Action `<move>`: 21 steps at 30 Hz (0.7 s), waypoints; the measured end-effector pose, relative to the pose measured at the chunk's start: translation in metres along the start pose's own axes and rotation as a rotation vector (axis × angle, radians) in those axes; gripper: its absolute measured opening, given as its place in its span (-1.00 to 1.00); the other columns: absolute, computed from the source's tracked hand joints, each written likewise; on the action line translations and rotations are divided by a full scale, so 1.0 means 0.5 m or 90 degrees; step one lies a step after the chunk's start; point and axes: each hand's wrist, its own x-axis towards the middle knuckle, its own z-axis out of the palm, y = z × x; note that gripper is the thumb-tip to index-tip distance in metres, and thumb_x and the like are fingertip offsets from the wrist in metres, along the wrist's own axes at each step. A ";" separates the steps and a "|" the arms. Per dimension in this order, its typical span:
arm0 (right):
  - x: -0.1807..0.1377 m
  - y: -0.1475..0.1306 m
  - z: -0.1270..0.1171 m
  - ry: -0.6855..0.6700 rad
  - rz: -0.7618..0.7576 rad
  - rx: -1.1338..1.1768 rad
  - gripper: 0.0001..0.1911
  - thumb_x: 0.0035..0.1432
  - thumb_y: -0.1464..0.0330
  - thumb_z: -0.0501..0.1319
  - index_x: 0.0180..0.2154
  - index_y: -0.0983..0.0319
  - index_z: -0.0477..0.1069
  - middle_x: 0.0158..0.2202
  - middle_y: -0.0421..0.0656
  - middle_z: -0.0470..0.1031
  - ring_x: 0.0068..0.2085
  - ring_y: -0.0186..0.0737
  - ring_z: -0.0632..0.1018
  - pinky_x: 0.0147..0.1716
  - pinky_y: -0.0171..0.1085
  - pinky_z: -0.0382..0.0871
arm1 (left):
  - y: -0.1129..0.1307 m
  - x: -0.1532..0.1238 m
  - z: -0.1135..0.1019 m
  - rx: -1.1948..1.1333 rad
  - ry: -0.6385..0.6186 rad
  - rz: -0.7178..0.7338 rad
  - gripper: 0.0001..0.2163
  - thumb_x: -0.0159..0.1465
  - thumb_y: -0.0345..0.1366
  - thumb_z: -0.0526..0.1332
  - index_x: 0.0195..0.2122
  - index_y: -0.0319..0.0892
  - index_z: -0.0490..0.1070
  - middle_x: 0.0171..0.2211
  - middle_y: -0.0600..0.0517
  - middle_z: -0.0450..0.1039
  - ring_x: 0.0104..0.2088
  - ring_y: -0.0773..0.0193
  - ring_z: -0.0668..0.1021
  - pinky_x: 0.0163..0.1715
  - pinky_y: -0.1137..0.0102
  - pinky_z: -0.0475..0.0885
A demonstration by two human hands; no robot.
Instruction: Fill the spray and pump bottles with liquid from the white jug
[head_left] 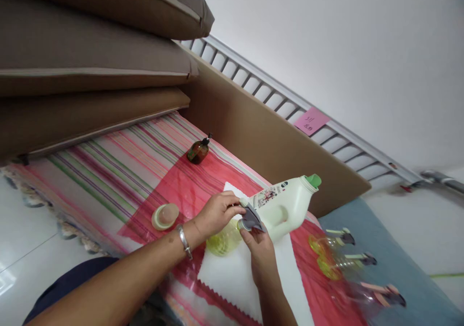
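A clear bottle with yellow liquid [223, 240] is in front of me over a white cloth [224, 275]. At its neck is a grey, flared piece [251, 217], possibly a funnel or sprayer part; its exact kind is unclear. My right hand [259, 251] is closed around the lower side of that grey piece. My left hand [219, 214] reaches over from the left, its fingers bent against the piece's top, where a small pale end shows. A large pale green jug [290, 210] with a green spout stands tilted in view, just behind my hands.
Several spray bottles [335, 265] are at the right, partly blurred. A brown pump bottle [198, 152] is farther back on the red sheet [177, 176]. A round pale cup or cap [165, 216] is at the left. Stacked brown cushions [90, 45] and a brown board [250, 127] border the area.
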 end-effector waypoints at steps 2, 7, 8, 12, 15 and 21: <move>0.001 0.002 0.001 -0.013 0.004 -0.011 -0.58 -0.09 0.19 0.34 -0.15 0.20 0.45 -0.14 -0.08 0.55 -0.03 0.00 0.47 0.03 -0.04 0.26 | 0.000 0.000 0.000 -0.002 -0.007 0.005 -0.87 0.23 -0.36 0.19 -0.43 -0.23 0.48 -0.43 0.05 0.41 -0.37 0.32 0.45 -0.31 0.46 0.33; 0.002 0.006 0.002 -0.004 -0.012 -0.029 -0.52 -0.13 0.20 0.37 -0.12 0.22 0.44 -0.17 -0.07 0.55 -0.07 0.02 0.48 0.05 0.00 0.24 | 0.006 -0.001 -0.001 -0.010 -0.012 0.003 -0.86 0.25 -0.36 0.17 -0.42 -0.22 0.48 -0.40 0.04 0.43 -0.35 0.31 0.46 -0.29 0.45 0.34; 0.002 0.005 0.002 -0.017 -0.010 -0.028 -0.52 -0.09 0.19 0.35 -0.10 0.21 0.43 -0.15 -0.07 0.55 -0.05 0.01 0.47 0.06 0.00 0.22 | 0.006 -0.001 -0.001 -0.012 -0.010 0.002 -0.86 0.24 -0.36 0.17 -0.41 -0.22 0.48 -0.40 0.04 0.44 -0.34 0.31 0.46 -0.29 0.45 0.34; 0.000 0.001 0.002 -0.026 0.003 -0.038 -0.54 -0.07 0.16 0.33 -0.11 0.21 0.45 -0.11 -0.06 0.54 0.00 0.03 0.45 0.11 0.00 0.16 | 0.004 -0.002 -0.001 -0.019 -0.019 0.005 -0.85 0.24 -0.35 0.18 -0.44 -0.23 0.48 -0.39 0.02 0.44 -0.35 0.30 0.47 -0.29 0.45 0.34; 0.000 0.002 0.000 -0.011 0.007 -0.045 -0.48 -0.14 0.16 0.37 -0.11 0.21 0.46 -0.13 -0.07 0.55 -0.02 0.05 0.46 0.07 0.00 0.21 | 0.002 -0.003 0.000 -0.013 -0.017 0.003 -0.85 0.24 -0.35 0.18 -0.44 -0.23 0.47 -0.40 0.03 0.43 -0.35 0.31 0.46 -0.29 0.45 0.34; 0.001 0.005 -0.007 -0.014 0.014 -0.053 -0.54 -0.14 0.16 0.36 -0.17 0.22 0.48 -0.16 -0.05 0.56 -0.02 0.05 0.46 0.06 0.00 0.22 | -0.006 -0.005 0.003 -0.012 -0.021 0.010 -0.83 0.26 -0.31 0.17 -0.44 -0.22 0.48 -0.39 0.03 0.44 -0.34 0.31 0.47 -0.28 0.46 0.34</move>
